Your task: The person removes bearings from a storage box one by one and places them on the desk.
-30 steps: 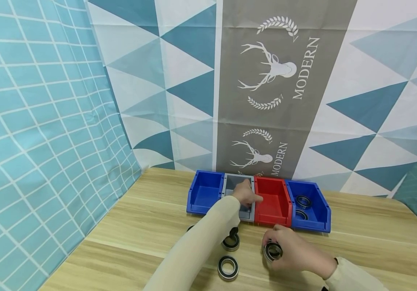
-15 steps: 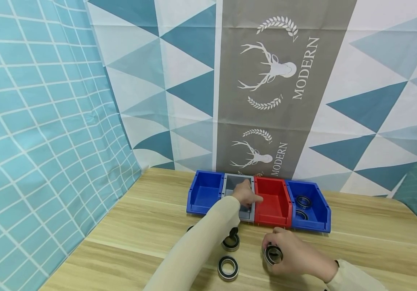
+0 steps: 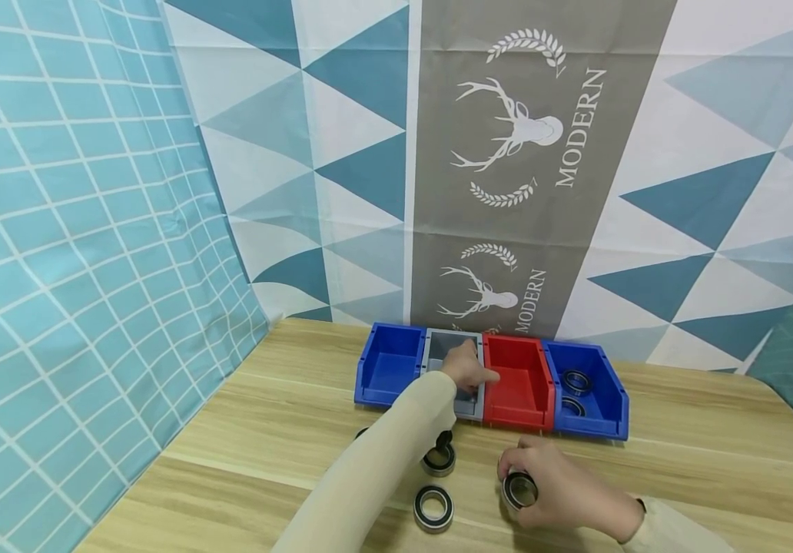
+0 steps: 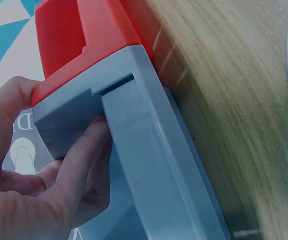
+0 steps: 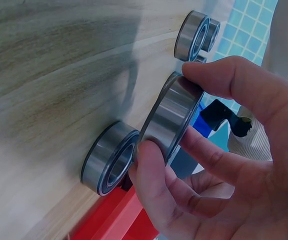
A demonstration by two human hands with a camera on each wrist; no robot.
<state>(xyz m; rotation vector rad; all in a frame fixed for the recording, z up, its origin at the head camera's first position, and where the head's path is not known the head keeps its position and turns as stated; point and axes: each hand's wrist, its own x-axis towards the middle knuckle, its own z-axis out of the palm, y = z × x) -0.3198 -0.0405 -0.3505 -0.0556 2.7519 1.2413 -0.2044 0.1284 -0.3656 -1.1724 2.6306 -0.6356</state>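
Observation:
In the head view, my left hand [image 3: 464,369] reaches into the grey bin [image 4: 149,145]. The left wrist view shows its thumb at the edge of the red bin [image 3: 517,392] and its fingertips inside the grey one, pinching the side where the two bins meet. My right hand [image 3: 565,488] holds a ball bearing [image 5: 169,117] by its outer ring, between thumb and fingers, tilted over the table. Close behind it in the right wrist view, another bearing [image 5: 95,157] lies flat near the red bin.
Two bearings [image 3: 433,527] [image 3: 439,472] lie on the wooden table [image 3: 265,430] beside my left sleeve, which partly covers another dark ring. A blue bin [image 3: 393,372] stands left of the grey one. The right-hand blue bin [image 3: 604,407] contains bearings [image 3: 577,374]. Patterned cloth hangs behind.
The bearing in my right hand has shifted slightly toward me and turned a little in the fingers. My left hand has stayed at the grey bin.

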